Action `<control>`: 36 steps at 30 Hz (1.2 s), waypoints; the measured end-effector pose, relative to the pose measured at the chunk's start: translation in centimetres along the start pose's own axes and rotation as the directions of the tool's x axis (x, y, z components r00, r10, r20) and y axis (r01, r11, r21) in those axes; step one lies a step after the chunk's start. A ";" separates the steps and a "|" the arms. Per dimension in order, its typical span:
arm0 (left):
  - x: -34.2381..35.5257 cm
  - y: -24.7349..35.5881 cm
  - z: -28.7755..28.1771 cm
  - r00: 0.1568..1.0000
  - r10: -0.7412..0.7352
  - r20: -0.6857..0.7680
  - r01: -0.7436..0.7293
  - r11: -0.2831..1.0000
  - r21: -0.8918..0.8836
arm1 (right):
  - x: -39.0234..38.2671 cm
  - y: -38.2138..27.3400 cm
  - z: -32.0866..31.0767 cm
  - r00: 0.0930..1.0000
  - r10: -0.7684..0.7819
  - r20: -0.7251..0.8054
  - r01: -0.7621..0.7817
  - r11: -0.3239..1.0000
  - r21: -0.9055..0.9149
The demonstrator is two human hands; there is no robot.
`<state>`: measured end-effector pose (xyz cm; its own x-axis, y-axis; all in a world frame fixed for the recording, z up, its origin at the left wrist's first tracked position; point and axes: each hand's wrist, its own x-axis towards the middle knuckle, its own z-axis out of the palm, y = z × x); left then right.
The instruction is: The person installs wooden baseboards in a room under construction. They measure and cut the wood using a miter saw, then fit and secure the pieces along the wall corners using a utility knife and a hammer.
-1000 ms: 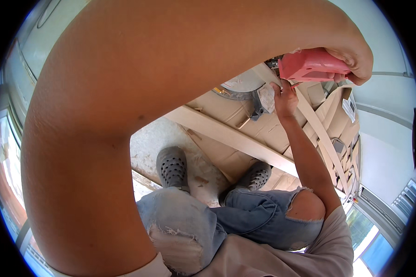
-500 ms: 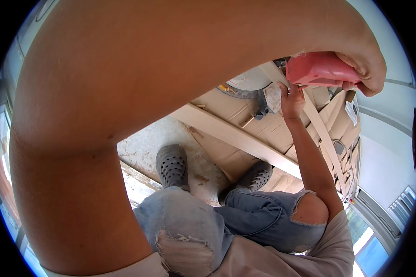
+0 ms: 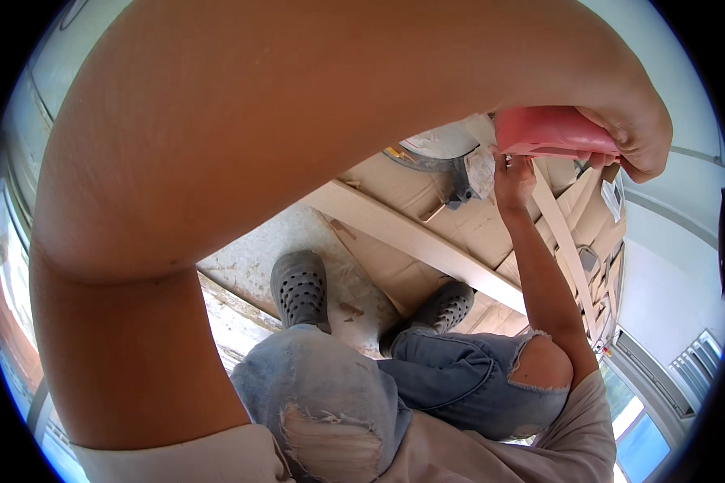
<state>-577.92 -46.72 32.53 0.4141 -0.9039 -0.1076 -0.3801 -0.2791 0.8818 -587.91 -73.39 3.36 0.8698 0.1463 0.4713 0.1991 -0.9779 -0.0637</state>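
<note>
My left arm reaches up from the lower left and across the top of the view. At its end my left hand (image 3: 632,141) is closed around the far-right end of a red plastic block-shaped thing (image 3: 552,131); its exact kind does not show. Just below that thing's left end is my right hand (image 3: 514,183), thumb raised and fingers curled together. Something small and pale shows by the right fingertips, too small to name. The left forearm hides what lies above and left of the red thing.
A pale wooden board (image 3: 411,237) runs diagonally over flattened cardboard (image 3: 395,193). A round, dark-rimmed thing (image 3: 439,145) lies partly under my forearm. My grey clogs (image 3: 300,286) stand on a stained floor. A second narrow strip (image 3: 568,241) lies to the right.
The red thing has come down slightly and tilted, together with my left hand. My right hand's fingers have drawn closer together, and my left forearm has dropped a little.
</note>
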 end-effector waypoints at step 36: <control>-7.0 -7.7 2.5 0.966 0.092 -0.242 -0.142 0.970 -0.196 | 0.9 -0.9 -0.9 0.987 0.084 0.137 -0.103 0.986 0.135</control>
<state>-580.00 -39.02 25.29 0.5653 -0.8201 0.0885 -0.2655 -0.0794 0.9608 -587.69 -72.50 4.65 0.9370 0.0827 0.3393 0.1678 -0.9587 -0.2297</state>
